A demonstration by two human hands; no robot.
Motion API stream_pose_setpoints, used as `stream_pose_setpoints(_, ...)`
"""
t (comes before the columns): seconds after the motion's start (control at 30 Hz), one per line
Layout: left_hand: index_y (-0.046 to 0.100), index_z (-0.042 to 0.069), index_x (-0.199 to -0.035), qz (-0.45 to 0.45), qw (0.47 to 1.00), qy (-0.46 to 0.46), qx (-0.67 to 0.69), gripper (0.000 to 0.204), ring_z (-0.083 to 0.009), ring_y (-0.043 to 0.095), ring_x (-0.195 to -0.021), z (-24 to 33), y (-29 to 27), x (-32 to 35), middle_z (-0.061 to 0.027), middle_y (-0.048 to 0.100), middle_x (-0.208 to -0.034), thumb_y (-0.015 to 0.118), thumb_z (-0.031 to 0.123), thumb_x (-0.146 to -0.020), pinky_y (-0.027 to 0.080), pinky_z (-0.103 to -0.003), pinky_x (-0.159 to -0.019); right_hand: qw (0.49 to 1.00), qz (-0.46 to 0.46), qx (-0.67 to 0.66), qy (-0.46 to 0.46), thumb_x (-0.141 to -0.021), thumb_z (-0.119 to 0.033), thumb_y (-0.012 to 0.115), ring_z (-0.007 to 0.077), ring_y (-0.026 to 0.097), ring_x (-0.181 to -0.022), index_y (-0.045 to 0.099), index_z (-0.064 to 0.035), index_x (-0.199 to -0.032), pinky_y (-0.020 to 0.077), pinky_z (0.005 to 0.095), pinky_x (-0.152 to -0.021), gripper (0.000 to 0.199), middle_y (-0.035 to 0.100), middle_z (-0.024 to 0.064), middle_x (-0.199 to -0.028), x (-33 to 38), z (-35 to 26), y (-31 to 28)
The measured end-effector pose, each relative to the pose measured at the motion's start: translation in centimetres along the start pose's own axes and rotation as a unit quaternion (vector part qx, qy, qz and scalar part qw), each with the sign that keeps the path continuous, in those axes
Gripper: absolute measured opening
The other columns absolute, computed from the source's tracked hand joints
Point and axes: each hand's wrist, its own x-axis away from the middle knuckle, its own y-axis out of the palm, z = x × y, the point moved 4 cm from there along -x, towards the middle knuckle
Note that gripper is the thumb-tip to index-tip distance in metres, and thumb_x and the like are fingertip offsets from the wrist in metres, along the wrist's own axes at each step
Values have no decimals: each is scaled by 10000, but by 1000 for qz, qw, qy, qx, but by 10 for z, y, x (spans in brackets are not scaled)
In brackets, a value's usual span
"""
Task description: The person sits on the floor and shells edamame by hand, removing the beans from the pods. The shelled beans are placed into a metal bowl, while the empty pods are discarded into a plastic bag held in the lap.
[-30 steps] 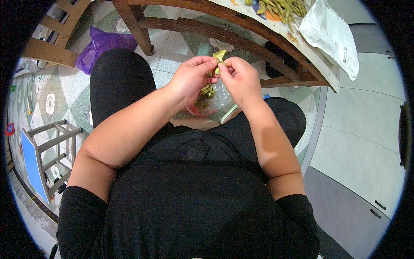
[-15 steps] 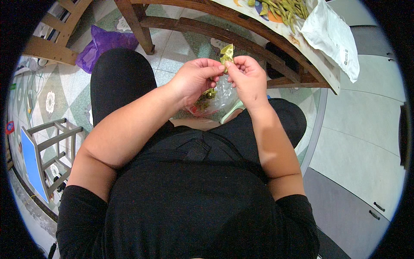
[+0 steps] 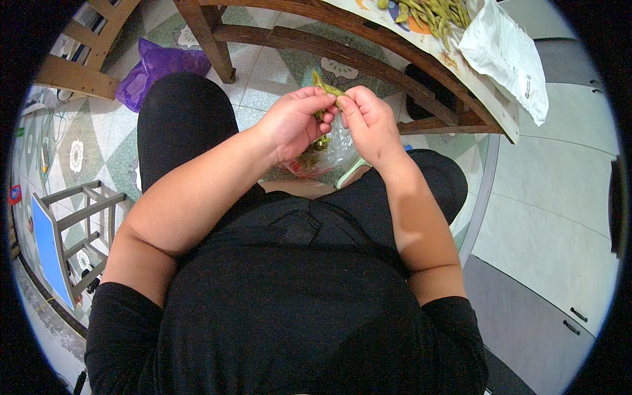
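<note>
Patterned floor tiles (image 3: 276,66) in green and white spread beneath a wooden table (image 3: 342,39), whose top carries a heap of green pods (image 3: 431,12) and a white plastic bag (image 3: 503,56). Below the table's edge, the left hand (image 3: 293,125) and the right hand (image 3: 368,122) meet, fingertips pinched together on a single green bean pod (image 3: 327,87). The pod sticks up just above the fingers, its upper end tilted toward the table rail. Thumbs and forefingers of both hands are closed on it; the other fingers curl in. Directly under the fingers, a clear plastic bag (image 3: 329,148) with green scraps inside rests on the person's lap. Well to the left of the fingers, a purple bag (image 3: 155,69) lies on the floor beside the table leg.
</note>
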Motion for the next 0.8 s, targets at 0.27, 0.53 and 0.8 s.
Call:
stream_pose_setpoints(0.27,492,68,-861,-27,999,3,29,83,-87,506,-651,-1,6,0,-11,533,-755,494,145,-827,426,-208,-579,965,5,-258,52,-845,-141,459,62,429,-534,489,-22,-760,375,216,-489,149,490,3,-599,0,4,3)
stream_pose_setpoints(0.53,486,45,-821,0,999,-17,30,55,-109,499,-646,1,9,4,-36,524,-745,485,91,-791,419,-227,-569,998,29,-53,26,-773,-118,526,126,549,-582,512,-7,-733,442,271,-535,118,567,80,-641,-1,6,1)
stream_pose_setpoints(0.8,496,45,-851,41,998,-6,-37,118,-103,470,-638,1,2,0,-11,494,-725,438,136,-803,391,-220,-567,979,74,-172,80,-756,-146,567,66,464,-515,519,-16,-682,392,239,-472,157,525,12,-570,0,6,-4)
